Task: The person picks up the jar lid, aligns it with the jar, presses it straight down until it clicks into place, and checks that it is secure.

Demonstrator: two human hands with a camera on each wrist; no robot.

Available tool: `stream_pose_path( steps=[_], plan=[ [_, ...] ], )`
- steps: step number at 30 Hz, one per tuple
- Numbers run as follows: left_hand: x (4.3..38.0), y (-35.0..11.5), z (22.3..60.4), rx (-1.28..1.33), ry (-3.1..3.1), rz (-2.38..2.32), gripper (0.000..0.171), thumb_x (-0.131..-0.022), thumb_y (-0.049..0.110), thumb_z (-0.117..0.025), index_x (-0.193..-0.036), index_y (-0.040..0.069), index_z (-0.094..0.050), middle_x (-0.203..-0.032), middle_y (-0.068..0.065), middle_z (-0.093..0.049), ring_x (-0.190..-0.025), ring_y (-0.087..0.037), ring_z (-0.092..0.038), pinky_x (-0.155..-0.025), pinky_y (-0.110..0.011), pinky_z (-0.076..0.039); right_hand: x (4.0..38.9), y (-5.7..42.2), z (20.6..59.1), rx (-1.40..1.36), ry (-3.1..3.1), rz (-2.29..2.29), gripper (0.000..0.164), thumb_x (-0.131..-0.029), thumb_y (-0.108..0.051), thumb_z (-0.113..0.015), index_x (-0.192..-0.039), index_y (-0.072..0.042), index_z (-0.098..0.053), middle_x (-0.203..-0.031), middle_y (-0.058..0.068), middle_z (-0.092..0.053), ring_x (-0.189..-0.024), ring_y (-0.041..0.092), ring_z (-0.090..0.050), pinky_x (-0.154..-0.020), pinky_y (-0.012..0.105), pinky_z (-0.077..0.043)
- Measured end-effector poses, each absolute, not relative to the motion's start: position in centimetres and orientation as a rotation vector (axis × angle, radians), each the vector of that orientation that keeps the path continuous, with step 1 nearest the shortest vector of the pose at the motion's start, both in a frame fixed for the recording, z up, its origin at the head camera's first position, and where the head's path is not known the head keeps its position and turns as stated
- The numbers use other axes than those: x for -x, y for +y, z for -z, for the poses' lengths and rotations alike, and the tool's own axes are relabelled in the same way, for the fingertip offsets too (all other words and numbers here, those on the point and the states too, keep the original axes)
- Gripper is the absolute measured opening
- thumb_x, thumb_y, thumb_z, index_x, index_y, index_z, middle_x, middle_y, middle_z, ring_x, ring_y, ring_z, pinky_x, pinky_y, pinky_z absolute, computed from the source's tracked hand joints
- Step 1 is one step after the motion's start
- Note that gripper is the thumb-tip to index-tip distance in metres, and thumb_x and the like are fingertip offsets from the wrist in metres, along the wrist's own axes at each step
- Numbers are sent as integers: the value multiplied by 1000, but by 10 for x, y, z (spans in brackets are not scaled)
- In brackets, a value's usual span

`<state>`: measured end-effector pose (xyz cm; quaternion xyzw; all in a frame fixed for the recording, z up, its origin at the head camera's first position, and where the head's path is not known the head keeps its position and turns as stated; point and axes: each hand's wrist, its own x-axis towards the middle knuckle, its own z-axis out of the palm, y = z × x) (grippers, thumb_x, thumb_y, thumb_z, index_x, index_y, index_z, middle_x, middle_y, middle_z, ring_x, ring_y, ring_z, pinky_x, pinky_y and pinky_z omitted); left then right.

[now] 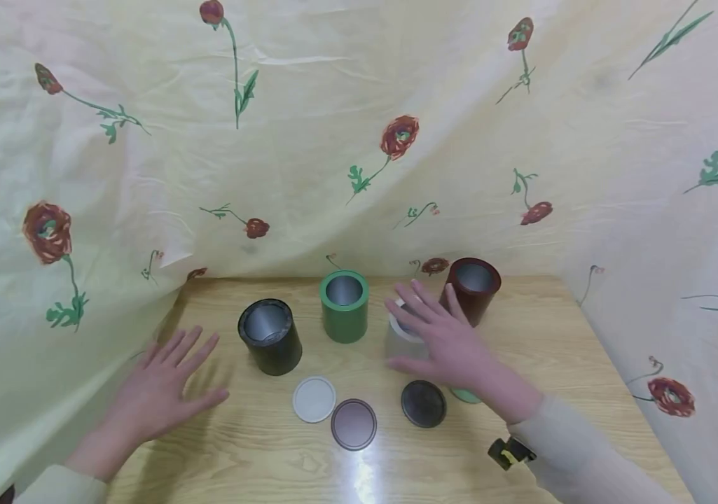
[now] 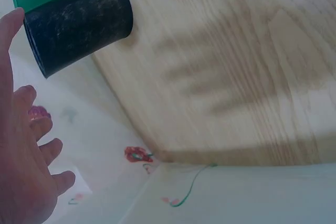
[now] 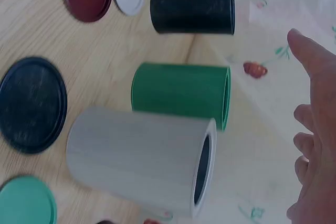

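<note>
"Four hollow, open-topped cylinders stand upright on the wood-grain table (image 1: 258,455). Identify the unit nearest the left hand (image 1: 160,392)."

"The black cylinder (image 1: 279,352), at the left end of the group. The left hand is suspended over the table to its left, apart from it."

"State of the left fingers?"

"Extended and spread, thumb pointing away from the others."

"Locate the right hand (image 1: 443,339)."

"Above the translucent white, thick-walled cylinder (image 1: 404,348), which it partly covers in the head view. The right wrist view shows a gap between the two. Its fingers are likewise extended and parted."

"Specify the remaining cylinders."

"A green cylinder (image 1: 344,323) stands between black and white. A dark red cylinder (image 1: 475,306) stands behind and to the right of the white unit."

"And the flat round lids?"

"All four lie in front of the cylinders: a white lid (image 1: 314,400) just beside a dark red lid (image 1: 354,425); farther right, a black lid (image 1: 424,404); then a green lid (image 1: 466,397), partly hidden by the right arm."
</note>
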<state>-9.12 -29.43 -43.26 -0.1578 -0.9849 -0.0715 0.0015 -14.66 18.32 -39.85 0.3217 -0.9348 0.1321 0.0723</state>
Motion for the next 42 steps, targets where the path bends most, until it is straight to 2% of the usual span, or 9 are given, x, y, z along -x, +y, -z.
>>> stream_pose_path(
  steps=[5,10,18,24,30,33,37,42],
  plan=[
    [87,-292,444,489,-3091,271,95,-93,75,-63,-167,21,-39,-172,-20,-32,-157,-49,-28,-123,-75,-20,145,160,404,-1051,-2794,-388,94,-92,-68,-73,-166,-18,-42,-176,5,-27,-165,30,-17,-129,69,-4],
    [83,-288,457,506,-3051,295,94,-92,73,-68,-165,19,-44,-169,-22,-38,-153,-52,-34,-121,-76,-22,141,138,411,-1161,-2735,-434,94,-92,-64,-75,-165,-16,-43,-175,8,-28,-164,33,-21,-129,68,-9],
    [78,-280,477,482,-3024,292,96,-89,75,-70,-163,19,-48,-168,-20,-41,-152,-49,-39,-121,-74,-26,137,112,430,-1264,-2689,-387,90,-94,-68,-69,-165,-19,-44,-174,7,-34,-163,31,-23,-130,64,-14],
    [74,-275,491,472,-3021,353,93,-89,74,-70,-162,20,-50,-168,-18,-42,-152,-48,-39,-121,-75,-25,131,102,446,-1291,-2709,-351,90,-94,-69,-68,-165,-18,-44,-173,7,-36,-162,31,-27,-129,62,-22],
    [74,-269,504,487,-3019,336,92,-90,75,-68,-161,20,-51,-167,-18,-43,-152,-47,-41,-122,-74,-25,128,96,463,-1314,-2726,-299,89,-94,-70,-68,-163,-16,-48,-170,9,-40,-160,33,-31,-130,60,-22],
    [73,-265,508,496,-3014,332,92,-89,75,-69,-161,20,-52,-166,-18,-45,-151,-46,-43,-121,-74,-27,127,95,471,-1313,-2760,-281,90,-94,-70,-68,-163,-16,-47,-172,9,-38,-161,32,-29,-131,58,-20],
    [72,-260,516,486,-3014,336,92,-89,76,-68,-160,20,-53,-165,-17,-46,-150,-45,-44,-121,-73,-29,127,94,481,-1320,-2791,-315,87,-95,-67,-69,-162,-14,-49,-172,9,-38,-161,32,-30,-130,58,-22],
    [71,-254,527,482,-2992,339,91,-88,75,-70,-159,20,-55,-164,-17,-48,-149,-45,-46,-120,-73,-31,129,94,495,-1328,-2812,-357,83,-96,-65,-70,-159,-13,-54,-168,12,-44,-158,35,-35,-128,61,-27]
  ],
)
